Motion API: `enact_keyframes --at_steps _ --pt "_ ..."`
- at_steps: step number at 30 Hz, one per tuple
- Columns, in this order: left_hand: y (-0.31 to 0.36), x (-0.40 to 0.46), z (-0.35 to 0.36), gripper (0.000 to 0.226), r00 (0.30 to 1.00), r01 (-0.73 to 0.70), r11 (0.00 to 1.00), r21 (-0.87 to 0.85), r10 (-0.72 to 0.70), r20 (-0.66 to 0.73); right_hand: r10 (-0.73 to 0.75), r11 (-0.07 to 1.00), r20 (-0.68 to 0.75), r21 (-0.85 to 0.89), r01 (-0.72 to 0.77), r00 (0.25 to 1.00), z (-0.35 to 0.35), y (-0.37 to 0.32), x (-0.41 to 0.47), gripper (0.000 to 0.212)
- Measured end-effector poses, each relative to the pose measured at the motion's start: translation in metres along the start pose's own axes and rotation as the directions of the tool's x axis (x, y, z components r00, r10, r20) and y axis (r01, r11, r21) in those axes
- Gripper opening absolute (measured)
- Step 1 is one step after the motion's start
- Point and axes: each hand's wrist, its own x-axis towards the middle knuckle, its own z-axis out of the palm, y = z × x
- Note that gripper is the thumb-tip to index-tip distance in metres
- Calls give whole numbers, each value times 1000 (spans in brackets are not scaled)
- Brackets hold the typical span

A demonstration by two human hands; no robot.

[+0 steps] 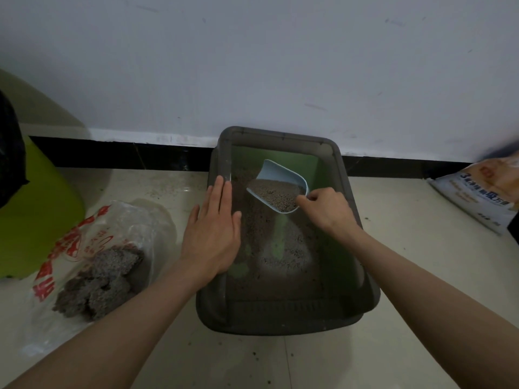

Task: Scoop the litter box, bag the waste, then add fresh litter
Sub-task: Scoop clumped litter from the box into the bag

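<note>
Hands over litter box: left flat, right gripping scoop.

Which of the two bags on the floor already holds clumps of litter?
The clear plastic bag with red print, left of the litter box, holds grey clumps. The white printed bag at the right edge shows none.

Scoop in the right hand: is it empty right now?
No, the light blue scoop held by the right hand over the litter box is loaded with grey litter granules.
</note>
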Motion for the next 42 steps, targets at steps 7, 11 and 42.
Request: enact_keyframes --at_steps 7,11,42 --pt "0 -1 0 58 1000 4 1000 2 -4 -1 108 990 -34 96 -105 994 20 -11 28 34" --pt "-1 -1 2 59 1000 -3 1000 -14 3 -12 129 987 -58 104 -123 990 19 -15 37 38" --pt "-2 0 2 59 1000 -8 999 -45 8 -4 353 803 197 437 -404 915 6 -51 50 18"
